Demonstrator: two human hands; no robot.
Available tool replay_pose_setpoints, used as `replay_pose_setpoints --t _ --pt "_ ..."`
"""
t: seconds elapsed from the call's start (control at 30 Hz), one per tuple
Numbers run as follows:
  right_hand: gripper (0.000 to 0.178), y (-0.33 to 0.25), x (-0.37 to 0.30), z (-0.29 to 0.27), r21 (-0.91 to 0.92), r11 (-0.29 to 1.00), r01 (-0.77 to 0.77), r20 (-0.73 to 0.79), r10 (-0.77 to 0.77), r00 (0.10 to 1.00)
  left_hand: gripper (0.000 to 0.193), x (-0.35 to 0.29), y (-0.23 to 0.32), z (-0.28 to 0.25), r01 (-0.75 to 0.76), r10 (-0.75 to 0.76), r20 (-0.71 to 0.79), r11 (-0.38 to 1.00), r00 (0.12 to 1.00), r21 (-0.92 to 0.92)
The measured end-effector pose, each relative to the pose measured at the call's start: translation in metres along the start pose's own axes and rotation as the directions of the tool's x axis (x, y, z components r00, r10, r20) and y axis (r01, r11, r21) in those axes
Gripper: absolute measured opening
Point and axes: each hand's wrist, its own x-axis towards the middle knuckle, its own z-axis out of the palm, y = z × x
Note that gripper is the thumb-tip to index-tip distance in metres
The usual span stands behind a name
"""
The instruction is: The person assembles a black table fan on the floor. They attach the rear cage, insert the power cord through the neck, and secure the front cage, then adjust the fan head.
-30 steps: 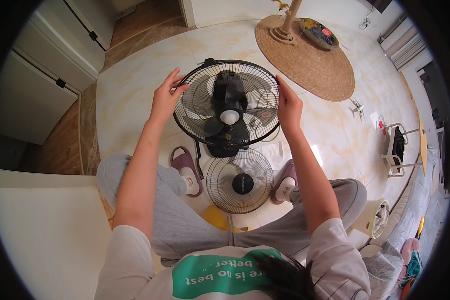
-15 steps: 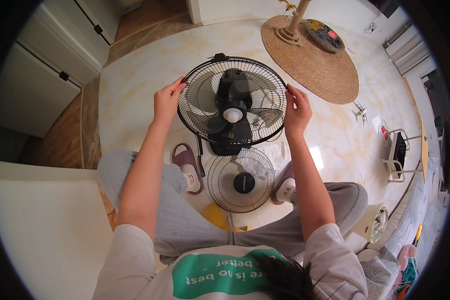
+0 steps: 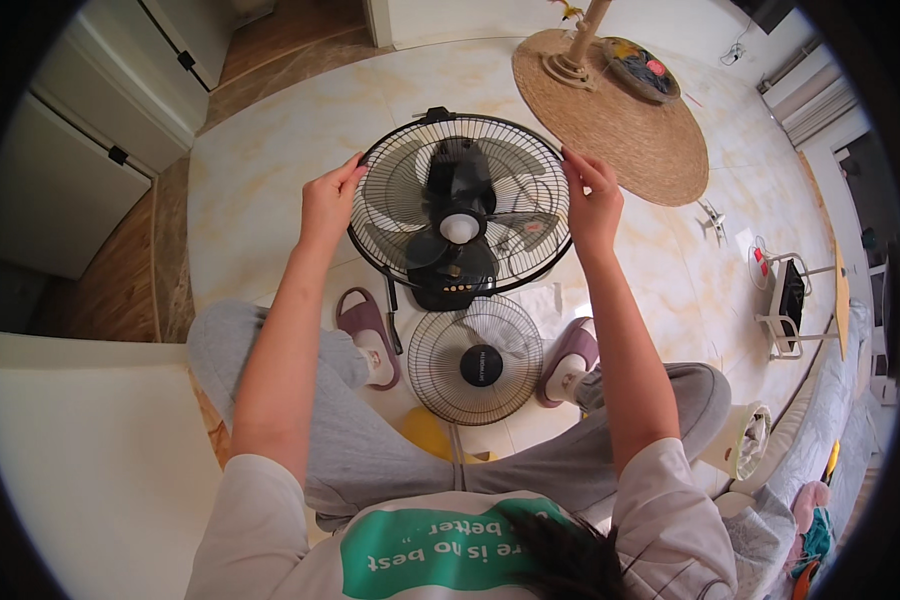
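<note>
Gripping the black-rimmed wire cage [image 3: 395,185] of an electric fan [image 3: 459,229], a seated person reaches forward with both bare arms. The left hand [image 3: 327,208] has its thumb and fingers pinched on the cage's left edge; the right hand [image 3: 592,205] is pinched on the opposite edge. The hands are well apart, with the fan between them, above a pale tiled floor [image 3: 270,180]. Grey translucent blades [image 3: 525,226] surround its white hub, and a black base [image 3: 450,295] with a row of buttons shows below. Nearer the person, between two mauve slippers [image 3: 362,317], lies a separate round wire grille [image 3: 482,366] with a black centre badge. Just beside the left slipper is a slim black rod [image 3: 392,320]. Farther off, to the right, a round woven mat [image 3: 660,160] bears an upright post [image 3: 582,45].
</note>
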Motion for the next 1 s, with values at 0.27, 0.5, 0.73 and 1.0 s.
replay_pose_setpoints --t 0.27,0.5,0.73,1.0 --pt "0.015 0.009 -0.011 0.007 -0.139 0.984 0.109 -0.11 -0.125 0.986 0.025 -0.003 0.008 -0.004 -0.1 0.102 -0.021 0.992 0.995 0.077" --pt "0.014 0.01 -0.009 0.008 -0.332 0.919 0.215 -0.074 -0.252 0.965 0.021 -0.01 0.021 0.006 -0.247 0.297 -0.142 0.924 0.944 0.292" --pt "0.015 0.02 -0.01 0.009 -0.28 0.942 0.186 -0.087 -0.218 0.972 0.02 -0.017 0.028 0.006 -0.211 0.276 -0.161 0.92 0.948 0.331" --pt "0.027 0.067 -0.07 0.009 -0.349 0.924 -0.156 0.002 0.167 0.986 0.019 -0.017 0.029 0.004 -0.218 0.285 -0.165 0.916 0.944 0.335"
